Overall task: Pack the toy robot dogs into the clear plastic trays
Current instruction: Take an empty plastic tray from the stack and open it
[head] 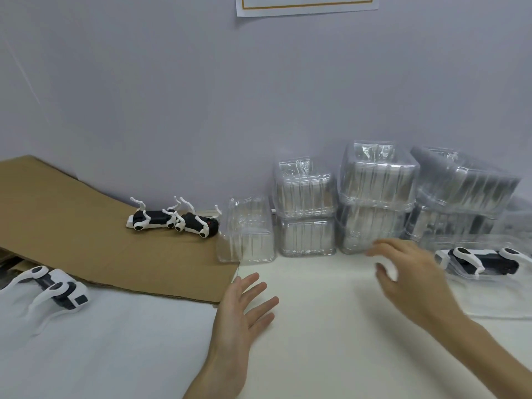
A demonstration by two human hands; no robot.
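I'm holding my left hand [244,309] wide open at lower centre, fingers straight and spread, gripping nothing, just beside the near corner of the cardboard sheet [86,226]. My right hand [408,275] is hovering right of centre, blurred, fingers loosely bent and apart, nothing in it either. Whether it's touching the table [331,341], I can't tell.

Two toy dogs are lying on their backs, legs up, on the cardboard at centre left. The left dog [152,219] and the right dog [198,223] are touching end to end, and the right one is sitting just beside a single clear tray [246,228]. A third dog [57,289] is lying on the white sheet [115,347] at the lower left edge. A fourth dog [486,262] is lying in an open tray [472,243] at the far right, near my right hand.

Against the wall, stacks of clear trays [377,197] are standing in a row from centre to right, the rightmost top one tilting. A paper notice [305,8] is hanging at the top edge.
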